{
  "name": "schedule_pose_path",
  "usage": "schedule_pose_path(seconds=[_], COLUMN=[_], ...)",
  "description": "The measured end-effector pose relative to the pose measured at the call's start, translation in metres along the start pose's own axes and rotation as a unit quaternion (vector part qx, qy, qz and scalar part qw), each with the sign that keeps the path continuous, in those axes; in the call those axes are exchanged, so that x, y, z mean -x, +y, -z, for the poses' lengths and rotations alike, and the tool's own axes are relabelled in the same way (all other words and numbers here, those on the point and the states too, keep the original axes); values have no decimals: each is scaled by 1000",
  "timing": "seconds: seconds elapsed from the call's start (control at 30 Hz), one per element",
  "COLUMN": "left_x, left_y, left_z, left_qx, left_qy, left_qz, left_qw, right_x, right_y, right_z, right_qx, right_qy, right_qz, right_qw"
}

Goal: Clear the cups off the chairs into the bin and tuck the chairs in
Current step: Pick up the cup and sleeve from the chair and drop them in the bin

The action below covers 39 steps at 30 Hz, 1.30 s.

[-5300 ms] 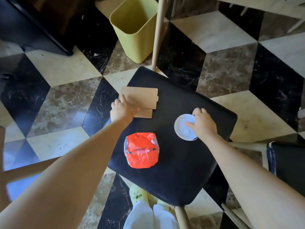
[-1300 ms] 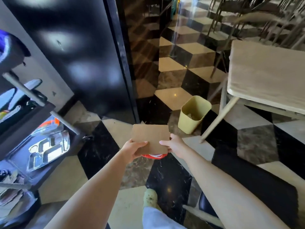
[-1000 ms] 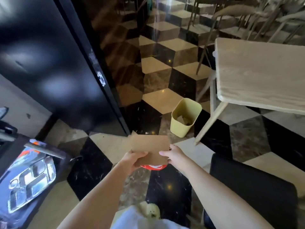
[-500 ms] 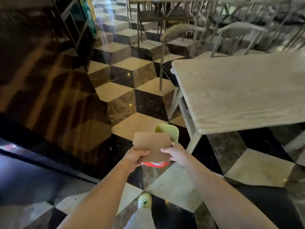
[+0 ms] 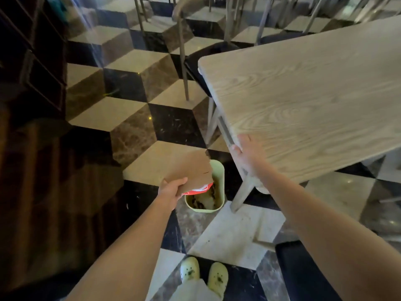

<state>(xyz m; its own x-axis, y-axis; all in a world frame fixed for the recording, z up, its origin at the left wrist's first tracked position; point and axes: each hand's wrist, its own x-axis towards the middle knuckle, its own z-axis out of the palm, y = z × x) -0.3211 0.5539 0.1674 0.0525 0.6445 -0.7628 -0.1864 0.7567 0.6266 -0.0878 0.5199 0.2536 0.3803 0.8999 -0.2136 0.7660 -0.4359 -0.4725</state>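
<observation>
Person is standing over the yellow-green bin (image 5: 218, 185), which is sitting on the checkered floor (image 5: 134, 118) just beside a leg of the wooden table (image 5: 303, 94). Left hand (image 5: 171, 191) is holding a brown cardboard piece (image 5: 188, 168) w/ a red-and-white crushed cup (image 5: 196, 189) tucked beneath it, both hanging right over the bin's left rim; fingers are clamped on the cardboard's near corner, thumb on top. Cup is only partly showing under the cardboard, so can't tell how it's being gripped. Bin is already holding some dark and pale rubbish. Right hand (image 5: 246, 153) is resting on the table's near corner, palm down, fingers spread & curling over the edge. Black seat of a chair (image 5: 303, 272) is showing at bottom right, near the person's right forearm; another dark-seated chair (image 5: 195, 61) is standing at the table's far end. Pale clog shoes (image 5: 204, 274) are planted on the floor below.
</observation>
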Motion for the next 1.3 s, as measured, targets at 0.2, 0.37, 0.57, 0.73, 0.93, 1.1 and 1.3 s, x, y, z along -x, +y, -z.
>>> schedule_pose_path(seconds=[0.2, 0.37, 0.57, 0.73, 0.93, 1.1, 1.3], left_x=[-84, -149, -191, -216, -232, -227, -207], left_y=[-45, -103, -161, -185, -199, -191, -146], left_z=[-16, -20, -31, -33, -27, -37, -65], left_qx=[-12, -34, -55, -85, -105, -194, -374], left_qy=[31, 33, 56, 73, 75, 70, 30], left_qz=[10, 35, 64, 100, 150, 147, 76], left_qw=[999, 998, 995, 989, 980, 967, 924], right_x=[-37, -43, -44, -43, -43, -42, -40], right_y=[45, 55, 57, 57, 58, 60, 54], right_z=[-28, -40, -42, -42, -41, -39, -33], right_qx=[170, 218, 225, 224, 221, 213, 212], right_qy=[32, 67, 79, 88, 98, 87, 67], right_qz=[97, 87, 94, 99, 106, 104, 88], right_qw=[980, 970, 967, 966, 965, 968, 971])
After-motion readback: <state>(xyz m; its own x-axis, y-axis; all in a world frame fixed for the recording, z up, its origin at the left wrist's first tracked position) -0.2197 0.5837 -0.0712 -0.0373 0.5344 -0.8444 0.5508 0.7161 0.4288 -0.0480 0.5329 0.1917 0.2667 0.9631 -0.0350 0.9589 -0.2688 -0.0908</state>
